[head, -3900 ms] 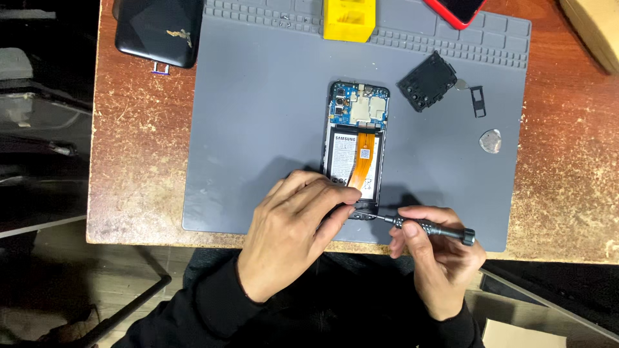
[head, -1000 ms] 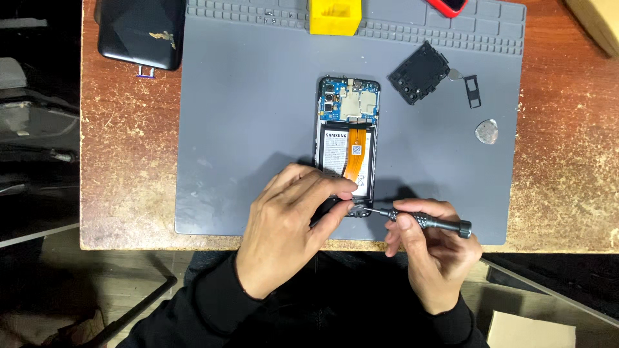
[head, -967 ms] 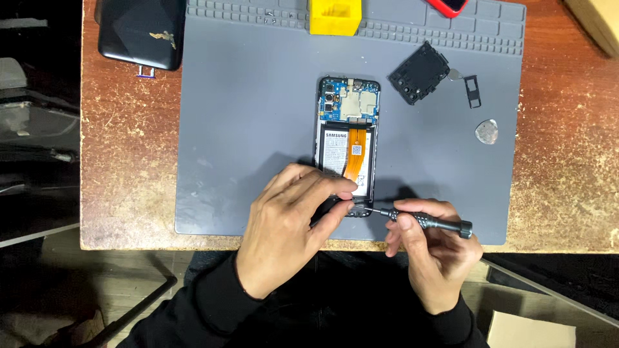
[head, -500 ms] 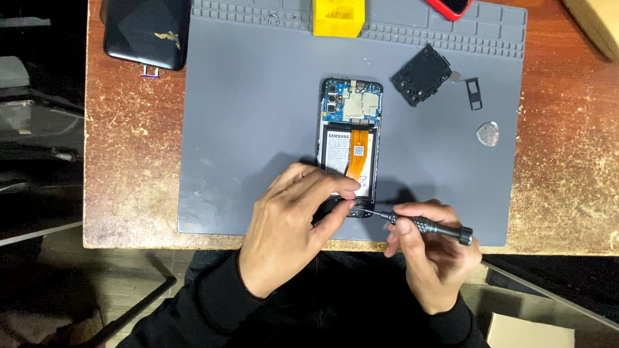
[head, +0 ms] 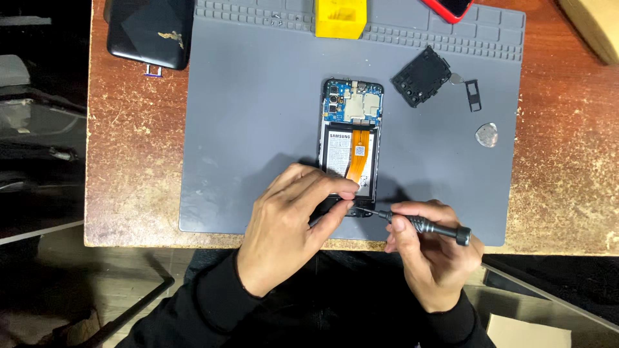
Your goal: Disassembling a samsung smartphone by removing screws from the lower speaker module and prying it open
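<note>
Opened phone (head: 350, 138) is lying mid-mat (head: 245, 129), guts showing inside its frame. Left hand (head: 290, 225) is pinching its near end; right hand (head: 432, 254) is gripping a screwdriver (head: 419, 224) there.

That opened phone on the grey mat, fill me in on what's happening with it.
A person is working on a phone that lies face down on a grey work mat, its back cover off, with the circuit board, battery and an orange ribbon cable exposed. The left hand steadies the phone's lower end. The right hand holds a small screwdriver, its tip at the phone's bottom edge. A removed black cover piece, a small tray and a pick lie to the right.
</note>
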